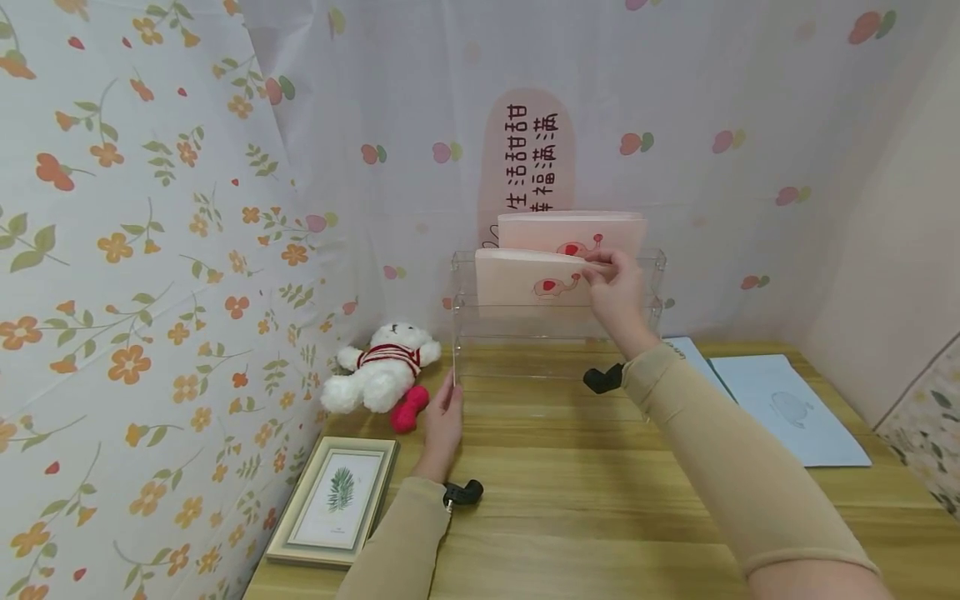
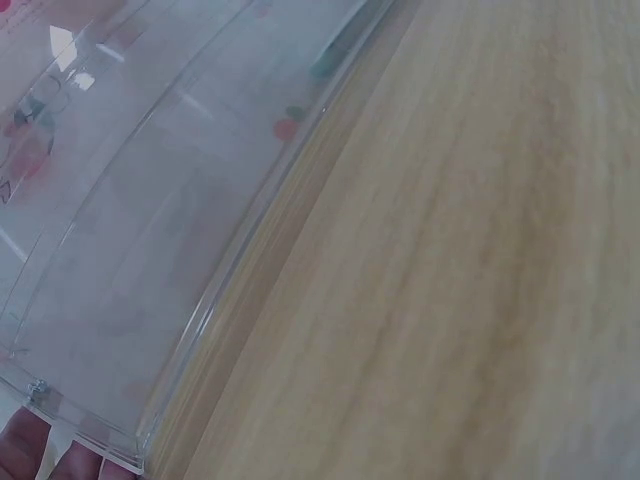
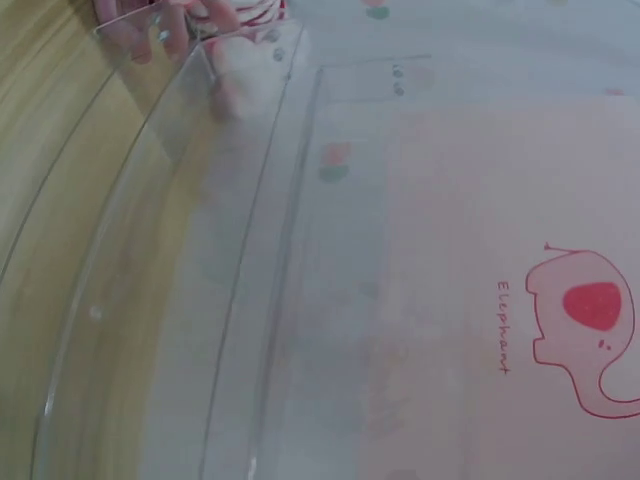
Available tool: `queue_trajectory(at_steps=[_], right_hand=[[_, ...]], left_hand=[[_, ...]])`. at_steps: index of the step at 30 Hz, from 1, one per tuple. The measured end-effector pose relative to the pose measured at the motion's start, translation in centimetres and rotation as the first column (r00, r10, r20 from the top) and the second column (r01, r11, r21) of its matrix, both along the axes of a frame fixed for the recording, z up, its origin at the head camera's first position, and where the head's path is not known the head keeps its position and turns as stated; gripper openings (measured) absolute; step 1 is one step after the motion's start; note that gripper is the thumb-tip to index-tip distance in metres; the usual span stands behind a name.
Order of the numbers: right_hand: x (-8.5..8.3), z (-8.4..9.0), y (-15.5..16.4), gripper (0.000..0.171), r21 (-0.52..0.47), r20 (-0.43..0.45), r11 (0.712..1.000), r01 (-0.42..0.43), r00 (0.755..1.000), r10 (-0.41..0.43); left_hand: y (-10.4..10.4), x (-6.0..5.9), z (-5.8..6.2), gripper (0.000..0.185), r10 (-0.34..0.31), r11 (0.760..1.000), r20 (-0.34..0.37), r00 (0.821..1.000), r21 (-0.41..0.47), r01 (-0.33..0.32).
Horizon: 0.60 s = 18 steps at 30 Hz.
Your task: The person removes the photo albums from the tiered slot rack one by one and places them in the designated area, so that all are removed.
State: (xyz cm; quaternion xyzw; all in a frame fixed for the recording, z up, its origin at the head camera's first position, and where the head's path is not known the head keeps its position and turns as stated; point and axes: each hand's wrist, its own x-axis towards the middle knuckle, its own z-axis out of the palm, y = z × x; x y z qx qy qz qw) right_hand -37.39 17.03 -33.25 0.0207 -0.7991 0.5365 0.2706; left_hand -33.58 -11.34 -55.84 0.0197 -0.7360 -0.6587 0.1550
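So, hands: right [image 1: 621,293] pinches pink notebook [image 1: 516,280], seemingly with "Elephant" lettering [image 3: 503,328]; left [image 1: 442,423] grips clear rack [image 1: 540,337]

Right wrist view / we see clear rack [image 3: 240,280] slanting across frame / left hand [image 3: 165,30] upper left, fingers at rack's end, red-striped toy [image 3: 262,12] just beyond / pink booklet [image 3: 450,200] right, red elephant [image 3: 590,310] and "Elephant" turned sideways / wooden tabletop [image 3: 60,150] left.

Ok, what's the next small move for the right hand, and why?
Probably ease the front booklet down to settle in the clear rack: the right hand pinches its right end, the left hand holds the rack's left side, and another booklet stands behind it.
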Motion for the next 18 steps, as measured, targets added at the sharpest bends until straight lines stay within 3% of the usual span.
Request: queue_trajectory(at_steps=[9, 14, 18], right_hand=[[2.5, 1.7, 0.9, 0.016, -0.025, -0.201, 0.997, 0.076, 0.976, -0.08], [4.6, 1.9, 1.8, 0.019, -0.003, -0.15, 0.995, 0.1, 0.984, -0.1], [6.3, 0.9, 2.5, 0.021, 0.023, -0.089, 0.998, 0.066, 0.994, -0.064]], left_hand=[[-0.1, 0.0, 0.1, 0.047, -0.002, 1.0, 0.0, 1.0, 0.002, 0.002], [-0.2, 0.1, 0.0, 0.048, -0.007, 1.0, 0.0, 1.0, 0.008, 0.007], [-0.2, 0.0, -0.1, 0.048, -0.009, 1.0, 0.007, 1.0, 0.011, 0.009]])
